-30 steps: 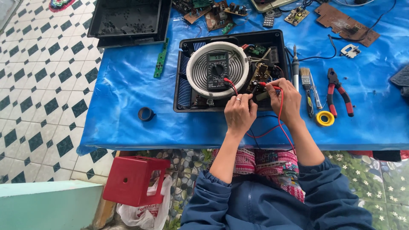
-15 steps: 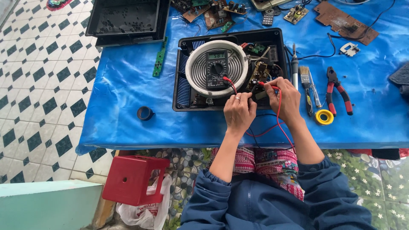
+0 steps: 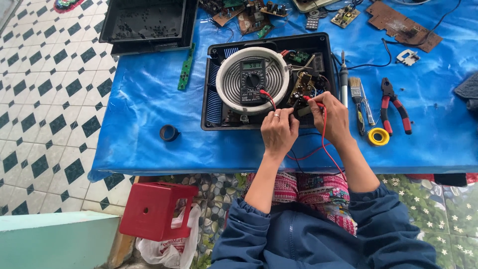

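Probes: left hand [image 3: 279, 130] and right hand [image 3: 329, 118] sit side by side at the near edge of the opened cooker [image 3: 269, 79], fingers pinched narrow, each seemingly on a probe tip, though the left one's is hidden. Circuit board [image 3: 307, 87] lies just beyond the right fingers, nearer that hand; the meter [image 3: 252, 80] rests on the coil, its long axis running away from the person, red lead [image 3: 323, 134] looping back over the worktop [image 3: 149, 109]. Against the earlier frames, both hands hold the same spot and nothing on the blue sheet has shifted.
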